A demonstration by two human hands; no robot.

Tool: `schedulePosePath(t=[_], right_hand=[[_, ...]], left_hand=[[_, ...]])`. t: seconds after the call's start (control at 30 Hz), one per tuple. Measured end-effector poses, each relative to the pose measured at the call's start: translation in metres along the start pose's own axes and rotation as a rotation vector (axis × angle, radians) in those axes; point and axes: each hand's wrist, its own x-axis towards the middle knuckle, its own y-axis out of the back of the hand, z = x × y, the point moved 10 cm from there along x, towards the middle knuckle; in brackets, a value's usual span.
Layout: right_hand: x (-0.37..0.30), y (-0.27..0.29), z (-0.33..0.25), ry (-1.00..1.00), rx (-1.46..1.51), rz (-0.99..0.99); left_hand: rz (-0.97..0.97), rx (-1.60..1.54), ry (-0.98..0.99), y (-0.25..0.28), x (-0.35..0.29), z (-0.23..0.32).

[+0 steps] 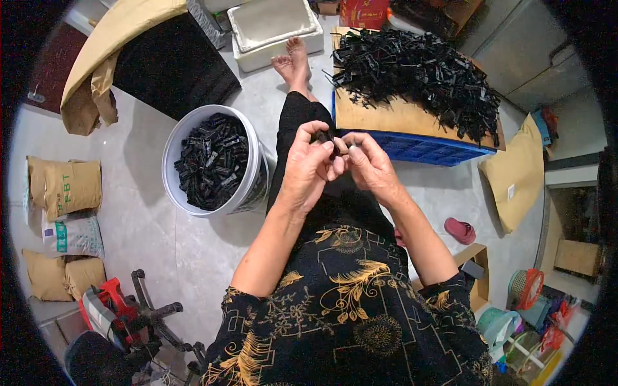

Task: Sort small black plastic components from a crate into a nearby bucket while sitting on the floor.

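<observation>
Above my lap, my left hand [310, 161] and my right hand [371, 165] meet, fingertips close together. Pinched in my left fingers is a small black plastic part [324, 136], partly covered by the fingers. My right thumb and fingertips press together beside it; whatever they grip is hidden. To the left stands a white bucket [168, 168] holding many small black plastic parts [212, 161]. Ahead on the right, a heap of thin black plastic pieces [415, 74] covers most of a wooden board [380, 117], which rests on a blue crate [425, 150].
A white foam box [277, 56] lies beyond my bare feet [293, 61]. At far left are stacked brown sacks [71, 186] and a black chair base [151, 309]. A pink slipper [459, 230] and a flat brown paper sack [515, 174] lie to the right.
</observation>
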Motion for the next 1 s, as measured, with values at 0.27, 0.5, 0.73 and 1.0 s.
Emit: schedulePosePath(t=[0.27, 0.5, 0.73, 1.0], right_hand=[[-0.001, -0.001, -0.003, -0.015, 0.151, -0.077], [0.001, -0.008, 0.01, -0.22, 0.205, -0.256], [-0.005, -0.002, 0.007, -0.15, 0.047, -0.206], [0.005, 0.005, -0.004, 0.135, -0.193, -0.025]], left_hand=[[-0.057, -0.225, 0.189, 0.002, -0.007, -0.02], [-0.264, -0.118, 0.273, -0.025, -0.019, -0.021], [-0.182, 0.264, 0.212, -0.011, -0.024, -0.028], [-0.114, 0.828, -0.177, -0.028, -0.021, 0.008]])
